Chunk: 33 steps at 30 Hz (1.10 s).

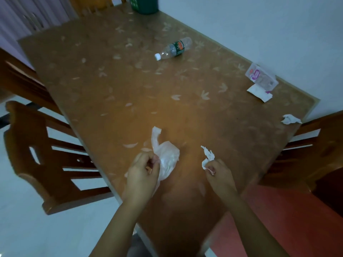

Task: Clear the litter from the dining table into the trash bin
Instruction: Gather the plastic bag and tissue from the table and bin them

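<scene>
My left hand (142, 173) grips a thin, see-through plastic bag (165, 154) just above the near part of the brown dining table (111, 80). My right hand (218, 170) pinches a crumpled white tissue (208, 155). An empty plastic bottle (174, 49) with a white cap and green label lies on its side at the table's far middle. A clear wrapper with purple print (260, 76) and a white paper packet (259, 92) lie near the right edge. Another crumpled tissue (289, 119) sits at the near right corner.
A green container (144, 5) stands at the table's far end. Wooden chairs stand on the left (37, 154), on the right (311, 151) and at the far end (92, 4). A white wall runs along the table's right side. Pale floor lies at the left, red at the lower right.
</scene>
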Tool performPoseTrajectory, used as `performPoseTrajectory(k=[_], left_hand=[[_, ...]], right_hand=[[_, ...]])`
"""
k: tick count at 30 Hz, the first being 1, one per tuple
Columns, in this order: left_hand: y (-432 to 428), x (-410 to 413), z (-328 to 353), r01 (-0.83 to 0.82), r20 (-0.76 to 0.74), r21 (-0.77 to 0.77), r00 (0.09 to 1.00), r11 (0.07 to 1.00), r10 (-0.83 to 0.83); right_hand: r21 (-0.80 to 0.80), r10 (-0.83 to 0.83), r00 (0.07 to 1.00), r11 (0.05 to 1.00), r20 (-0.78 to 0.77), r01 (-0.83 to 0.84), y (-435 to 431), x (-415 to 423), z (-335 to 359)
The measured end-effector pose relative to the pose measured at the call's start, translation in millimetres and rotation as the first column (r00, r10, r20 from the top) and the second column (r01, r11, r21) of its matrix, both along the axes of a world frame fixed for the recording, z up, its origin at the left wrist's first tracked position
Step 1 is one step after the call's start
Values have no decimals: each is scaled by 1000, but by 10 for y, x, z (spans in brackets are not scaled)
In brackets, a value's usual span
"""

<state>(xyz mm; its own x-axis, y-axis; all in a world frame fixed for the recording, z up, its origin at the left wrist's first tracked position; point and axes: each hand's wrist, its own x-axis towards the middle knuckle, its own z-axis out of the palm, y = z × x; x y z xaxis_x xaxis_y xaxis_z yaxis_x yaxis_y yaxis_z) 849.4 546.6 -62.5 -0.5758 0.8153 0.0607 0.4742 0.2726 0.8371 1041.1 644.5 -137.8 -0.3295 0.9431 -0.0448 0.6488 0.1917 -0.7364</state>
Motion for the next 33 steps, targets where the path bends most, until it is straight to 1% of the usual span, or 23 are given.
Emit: performPoseTrajectory(k=[3,8,10,12,15,18,21,25,29,31,33], left_hand=[[-257,-86,23,3,0,43,1000,999,-3],[-749,-284,73,29,1,85,1000,996,-29],[-1003,-406,103,47,-3,104,999,993,-47],[-1308,-563,143,53,-2,125,999,991,-53],[-1817,-834,172,18,39,133,999,991,-24],[-2329,-1116,124,-24,67,107,998,994,17],[-2807,-1417,41,-101,92,74,991,992,94],[-3264,-1861,-63,-284,155,48,949,958,274],[-3521,-2259,-146,-426,191,49,892,903,410],[-3601,-2458,-188,-482,198,39,862,875,466],[-3649,-2681,-228,-527,189,25,837,850,513]], right_hand=[[68,41,999,997,2,-41,-174,-150,188],[205,24,999,979,-39,-15,-648,-464,439],[200,6,998,980,-55,5,-920,-615,541],[227,9,997,974,-80,9,-1215,-794,626],[232,41,994,973,-97,-18,-1649,-1136,721],[266,80,983,963,-165,-33,-2055,-1510,764],[284,209,959,947,-190,-150,-2411,-1921,821],[316,348,922,905,-171,-283,-2690,-2511,925],[308,518,835,837,-186,-451,-2870,-3104,932],[296,575,804,802,-152,-518,-2916,-3405,867],[316,590,800,783,-104,-536,-2911,-3714,809]])
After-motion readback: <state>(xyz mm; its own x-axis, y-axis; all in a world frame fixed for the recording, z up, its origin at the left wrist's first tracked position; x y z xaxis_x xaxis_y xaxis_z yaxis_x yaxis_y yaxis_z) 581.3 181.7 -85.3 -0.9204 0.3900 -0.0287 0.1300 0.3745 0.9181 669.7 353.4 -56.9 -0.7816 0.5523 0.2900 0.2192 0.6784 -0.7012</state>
